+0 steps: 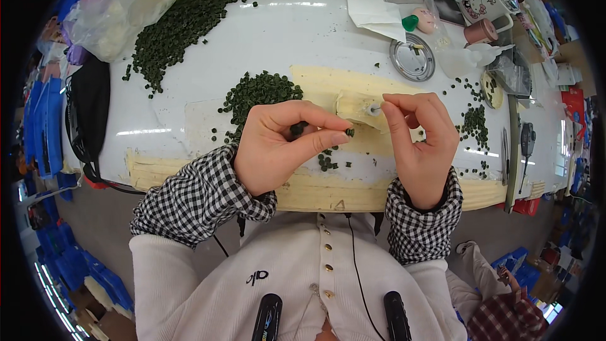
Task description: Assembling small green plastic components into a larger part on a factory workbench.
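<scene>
My left hand (278, 145) pinches a small dark green spool-shaped part (350, 132) between thumb and forefinger. More dark pieces (298, 129) show inside its curled fingers. My right hand (424, 139) is closed, thumb and forefinger meeting beside a small whitish tip (374, 110); what they grip is too small to make out. Behind both hands lies a yellowish taped block (351, 102), fixed to the table. A pile of the same green parts (262, 91) sits just beyond my left hand, and a few loose ones (326, 163) lie between my hands.
A larger heap of green parts (183, 22) spreads at the far left, near plastic bags (110, 16). To the right are a round metal lid (411, 58), scattered parts (475, 123), tweezers (504, 151), a thread spool (481, 31) and a white mug (483, 3). Another person (505, 306) sits at lower right.
</scene>
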{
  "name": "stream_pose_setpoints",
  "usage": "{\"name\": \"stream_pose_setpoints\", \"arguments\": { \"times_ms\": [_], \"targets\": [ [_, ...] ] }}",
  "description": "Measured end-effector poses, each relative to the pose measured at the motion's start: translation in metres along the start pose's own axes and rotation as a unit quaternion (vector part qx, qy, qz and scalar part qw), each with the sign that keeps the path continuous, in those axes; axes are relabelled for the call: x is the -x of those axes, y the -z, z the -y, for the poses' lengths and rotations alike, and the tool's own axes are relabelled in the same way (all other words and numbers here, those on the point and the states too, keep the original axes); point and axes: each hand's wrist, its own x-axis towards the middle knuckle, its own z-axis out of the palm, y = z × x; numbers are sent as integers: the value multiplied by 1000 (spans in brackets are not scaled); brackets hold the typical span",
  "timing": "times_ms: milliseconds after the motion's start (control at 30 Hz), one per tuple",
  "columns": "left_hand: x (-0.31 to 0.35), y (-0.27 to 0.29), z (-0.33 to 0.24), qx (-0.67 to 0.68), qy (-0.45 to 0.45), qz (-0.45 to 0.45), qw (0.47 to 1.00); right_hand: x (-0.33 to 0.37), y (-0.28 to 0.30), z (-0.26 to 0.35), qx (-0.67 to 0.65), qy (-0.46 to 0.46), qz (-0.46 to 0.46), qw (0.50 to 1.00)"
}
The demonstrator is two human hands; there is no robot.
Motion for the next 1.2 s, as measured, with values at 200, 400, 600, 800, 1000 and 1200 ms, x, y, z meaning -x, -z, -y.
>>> {"name": "stream_pose_setpoints", "arguments": {
  "times_ms": [200, 400, 600, 800, 1000, 1200],
  "targets": [
    [1, 0, 0, -4, 6, 0, 1000, 7, 10, 12, 11, 80, -116, 990],
    [1, -1, 2, -4, 8, 11, 1000, 11, 6, 14, -183, 93, -15, 979],
    [1, -2, 3, -3, -6, 18, 1000, 9, -3, 14, -258, 76, 28, 963],
    [2, -3, 2, 6, -8, 17, 1000, 8, -3, 13, -238, 91, 33, 966],
    [1, -2, 3, 1, -7, 20, 1000, 8, 0, 14, -203, 106, 63, 971],
    [1, -2, 4, -1, -10, 19, 1000, 8, -5, 12, -222, 103, 25, 969]
  ]
}}
